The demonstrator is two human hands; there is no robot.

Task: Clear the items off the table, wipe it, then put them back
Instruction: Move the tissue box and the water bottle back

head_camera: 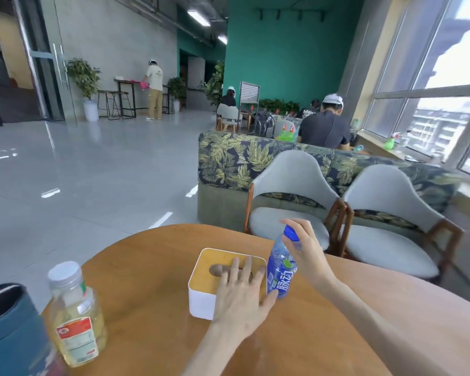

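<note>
A round wooden table (pixel 152 270) fills the lower part of the view. At its middle stands a white tissue box with a wooden lid (pixel 201 289). My left hand (pixel 242 297) lies flat on the lid, fingers spread, thumb reaching toward the bottle. Just right of the box stands a blue drink bottle (pixel 280 272) with a blue cap, tilted slightly. My right hand (pixel 304 248) grips its upper part near the neck. At the table's left edge stands a clear bottle of yellow liquid (pixel 75 318) with a white cap.
A dark teal cylindrical container (pixel 8 329) sits at the lower left corner. Two grey chairs (pixel 291 202) stand beyond the table's far right side, with a leaf-patterned sofa (pixel 234 158) behind them. Several people work in the background. Open floor lies to the left.
</note>
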